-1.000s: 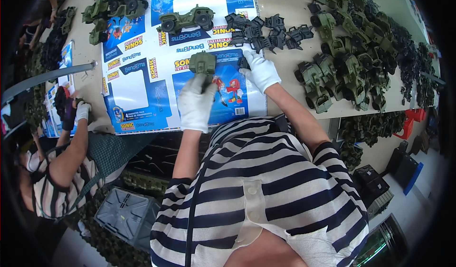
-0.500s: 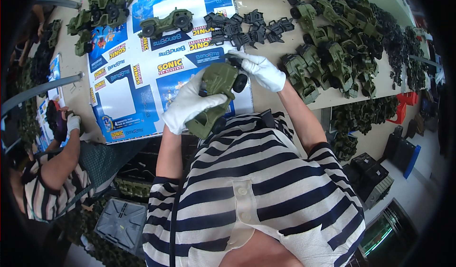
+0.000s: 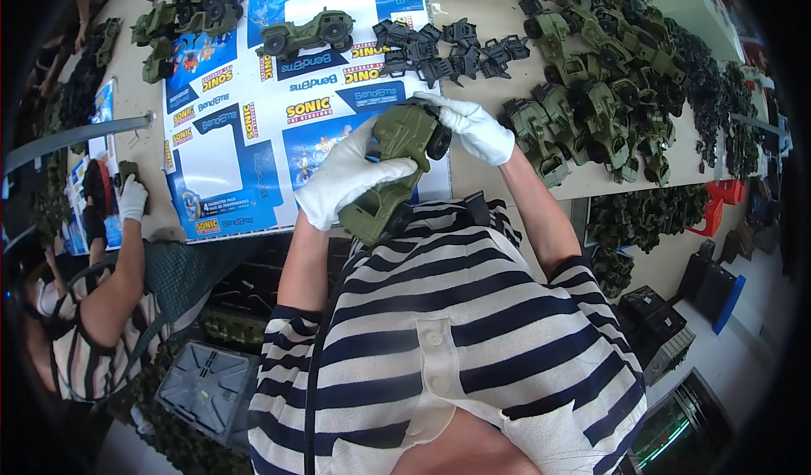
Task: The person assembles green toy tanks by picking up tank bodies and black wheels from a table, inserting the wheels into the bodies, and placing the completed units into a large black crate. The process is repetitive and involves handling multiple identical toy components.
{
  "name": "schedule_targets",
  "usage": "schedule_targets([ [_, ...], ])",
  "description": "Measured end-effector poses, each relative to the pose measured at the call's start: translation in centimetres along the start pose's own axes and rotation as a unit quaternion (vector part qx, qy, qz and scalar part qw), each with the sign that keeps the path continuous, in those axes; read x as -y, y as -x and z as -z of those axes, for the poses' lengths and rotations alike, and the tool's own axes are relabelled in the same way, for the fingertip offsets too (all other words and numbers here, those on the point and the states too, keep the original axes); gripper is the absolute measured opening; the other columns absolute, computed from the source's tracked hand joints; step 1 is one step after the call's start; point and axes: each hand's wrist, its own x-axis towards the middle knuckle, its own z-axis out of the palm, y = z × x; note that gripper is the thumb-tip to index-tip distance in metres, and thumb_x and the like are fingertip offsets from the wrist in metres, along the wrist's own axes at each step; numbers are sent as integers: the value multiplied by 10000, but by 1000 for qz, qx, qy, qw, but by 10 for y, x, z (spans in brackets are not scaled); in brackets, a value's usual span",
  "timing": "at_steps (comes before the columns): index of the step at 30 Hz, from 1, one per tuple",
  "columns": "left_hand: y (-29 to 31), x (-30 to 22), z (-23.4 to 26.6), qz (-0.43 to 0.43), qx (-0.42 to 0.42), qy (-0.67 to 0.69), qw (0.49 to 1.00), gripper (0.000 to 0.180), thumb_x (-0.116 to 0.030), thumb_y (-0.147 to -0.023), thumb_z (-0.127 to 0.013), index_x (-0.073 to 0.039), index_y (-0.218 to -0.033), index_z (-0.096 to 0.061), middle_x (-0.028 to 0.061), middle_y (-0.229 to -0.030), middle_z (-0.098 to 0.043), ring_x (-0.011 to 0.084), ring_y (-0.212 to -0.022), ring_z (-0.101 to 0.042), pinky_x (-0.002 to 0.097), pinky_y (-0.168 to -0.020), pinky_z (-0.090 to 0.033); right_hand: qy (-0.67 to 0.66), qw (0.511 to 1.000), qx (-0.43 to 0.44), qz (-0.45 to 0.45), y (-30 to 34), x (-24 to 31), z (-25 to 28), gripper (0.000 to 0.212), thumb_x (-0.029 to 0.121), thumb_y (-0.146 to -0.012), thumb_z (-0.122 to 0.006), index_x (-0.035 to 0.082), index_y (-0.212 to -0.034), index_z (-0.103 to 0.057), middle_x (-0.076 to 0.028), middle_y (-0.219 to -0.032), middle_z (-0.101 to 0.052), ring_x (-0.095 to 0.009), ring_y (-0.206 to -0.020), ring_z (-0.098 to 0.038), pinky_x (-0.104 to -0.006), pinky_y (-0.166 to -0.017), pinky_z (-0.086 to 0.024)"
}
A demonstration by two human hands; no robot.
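An olive-green toy jeep (image 3: 393, 158) is held tilted in front of my chest, a black wheel (image 3: 439, 143) facing right. My left hand (image 3: 342, 179), in a white glove, is wrapped round its body with the thumb across it. My gloved right hand (image 3: 477, 133) has its fingers closed at the jeep's far end, on a small black plastic part (image 3: 429, 106) mostly hidden by the fingers. Beyond my hands, several loose black plastic parts (image 3: 460, 52) lie in a cluster, and another green jeep (image 3: 308, 34) stands on the printed blue and white card sheet (image 3: 283, 95).
Many green jeeps (image 3: 591, 120) are heaped on the table at the right, with black parts (image 3: 714, 95) beyond. More jeeps (image 3: 198, 10) stand at far left. A metal bar (image 3: 80, 141) crosses the left side. A co-worker's gloved hand (image 3: 133, 198) works there. A grey crate (image 3: 205, 386) lies below.
The jeep and both my hands have shifted slightly right, while the whole view has moved a little. My right fingers lie closer against the jeep's end. The co-worker's hand has moved up.
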Motion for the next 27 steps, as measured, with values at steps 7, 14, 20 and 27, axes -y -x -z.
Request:
schedule_targets([
  [7, -7, -1, -23, -5, -29, 187, 982, 738, -128, -812, -805, -9, -1435, -429, 84, -1169, -658, 153, -995, -653, 292, -843, -554, 225, 972, -63, 38, -10, 26, 0, 547, 436, -1042, -451, -5, -1343, -572, -110, -1347, -585, -171, -1233, -532, -308, -1089, -386],
  [14, -47, 64, -68, -282, -196, -34, 938, 809, -419, -940, -650, 48, -1487, -280, 170, -1340, -523, 228, -1228, -516, 367, -1071, -397, 84, 975, -195, 66, -9, 11, -24, 606, 478, -1068, -307, -10, -1143, -658, -116, -1133, -652, -187, -1069, -589, -345, -1000, -439],
  [20, -56, 49, -61, -302, -190, 72, 931, 690, -523, -1016, -442, 43, -1410, -424, 165, -1302, -556, 246, -1204, -536, 353, -1066, -390, 252, 920, -208, 218, -10, -3, -29, 481, 371, -1050, -356, -10, -1174, -623, -179, -1154, -639, -331, -1122, -588, -385, -1036, -408],
  [27, -58, 53, -60, -335, -218, -24, 916, 481, -391, -1023, -441, 16, -1264, -529, 141, -1191, -591, 223, -1090, -570, 340, -972, -432, 351, 856, -261, 275, 1, -8, -48, 260, 111, -888, -604, 0, -1123, -613, -189, -1072, -663, -349, -994, -648, -396, -892, -498],
])
